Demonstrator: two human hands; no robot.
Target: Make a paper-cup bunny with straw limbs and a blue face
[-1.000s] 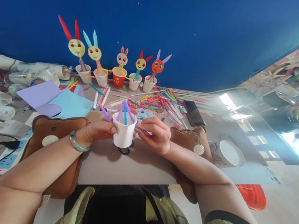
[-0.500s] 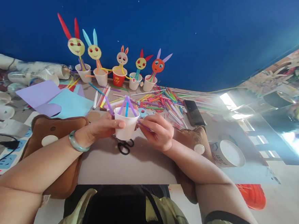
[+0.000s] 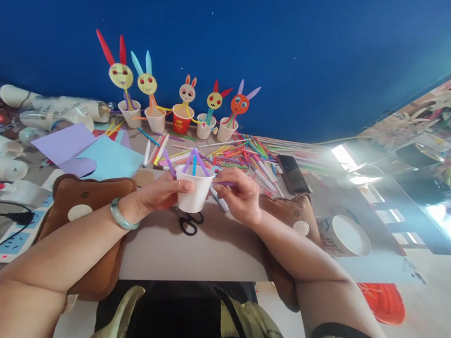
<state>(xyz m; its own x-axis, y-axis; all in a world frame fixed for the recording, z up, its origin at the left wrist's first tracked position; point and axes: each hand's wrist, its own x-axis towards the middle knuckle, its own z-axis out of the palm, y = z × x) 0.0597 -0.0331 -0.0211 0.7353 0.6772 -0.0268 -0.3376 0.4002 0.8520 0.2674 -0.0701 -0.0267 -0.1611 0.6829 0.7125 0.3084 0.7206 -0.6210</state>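
Observation:
My left hand (image 3: 164,193) is closed round the left side of a white paper cup (image 3: 194,193), thumb across its front. Bent purple pipe cleaners (image 3: 200,160) and a blue one (image 3: 194,166) stick up out of the cup, and another purple strip rises from its left rim. At the cup's right side, my right hand (image 3: 239,195) pinches a purple pipe cleaner (image 3: 225,183) between thumb and fingers, its near end at the cup wall. Black-handled scissors (image 3: 189,224) lie on the table just below the cup, their blades partly hidden.
Several paper-cup rabbit figures (image 3: 181,118) stand along the blue wall. Loose pipe cleaners and markers (image 3: 243,152) spread behind my hands. A phone (image 3: 292,173) lies right, near a paper tub (image 3: 348,236). Purple and blue paper sheets (image 3: 111,157) and a power strip (image 3: 16,243) are left.
The purple pipe cleaner in my right hand has swung from slanting downward to nearly level at the cup's side. The whole view has shifted slightly; my left hand keeps its hold.

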